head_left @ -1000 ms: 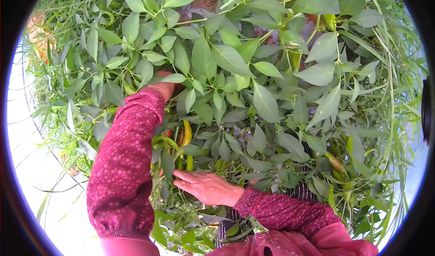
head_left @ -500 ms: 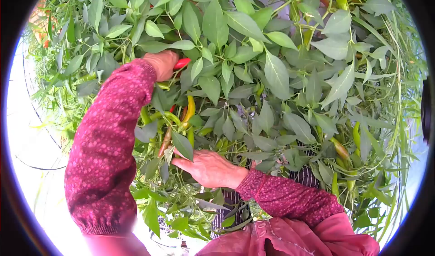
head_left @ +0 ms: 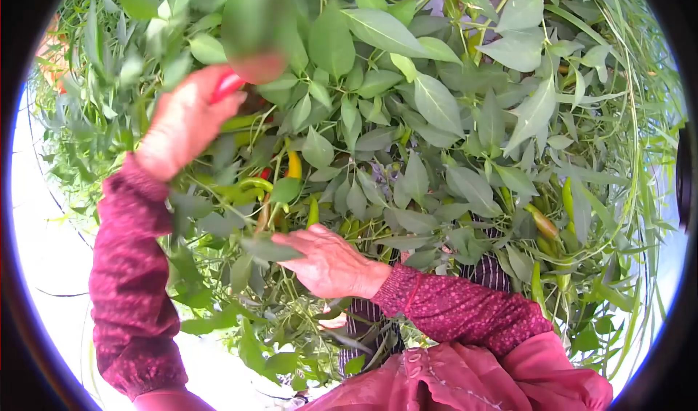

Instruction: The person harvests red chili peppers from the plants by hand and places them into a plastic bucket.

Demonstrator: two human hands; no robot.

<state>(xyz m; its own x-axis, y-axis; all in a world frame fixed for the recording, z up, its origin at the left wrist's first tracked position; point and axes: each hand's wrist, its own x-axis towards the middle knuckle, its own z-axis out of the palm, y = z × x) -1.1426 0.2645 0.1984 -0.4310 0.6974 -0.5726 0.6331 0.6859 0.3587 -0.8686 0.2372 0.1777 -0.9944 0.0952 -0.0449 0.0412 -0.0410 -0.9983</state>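
In the upper left of the head view, my left hand [head_left: 185, 120] is closed on a red chili pepper [head_left: 228, 85], with the pepper between thumb and fingers. My right hand [head_left: 331, 262] is lower, near the middle of the plant. Its fingers are stretched and apart, and a green leaf [head_left: 270, 250] lies against their tips; its palm side is hidden. Between the hands hang a yellow chili pepper [head_left: 294, 165], a curved green pepper [head_left: 254, 184] and a brownish one [head_left: 263, 215], partly behind leaves.
Dense pepper foliage [head_left: 436, 113] fills most of the view. More peppers hang at the right, among them a brownish-green pepper [head_left: 542, 223] and a green pepper [head_left: 537, 284]. Long grass blades [head_left: 636, 156] stand along the right edge. A blurred patch covers leaves at the top.
My left hand has come out of the leaves, moving left and up with the red chili pepper in it. Nearby leaves have shifted. My right hand has barely moved.
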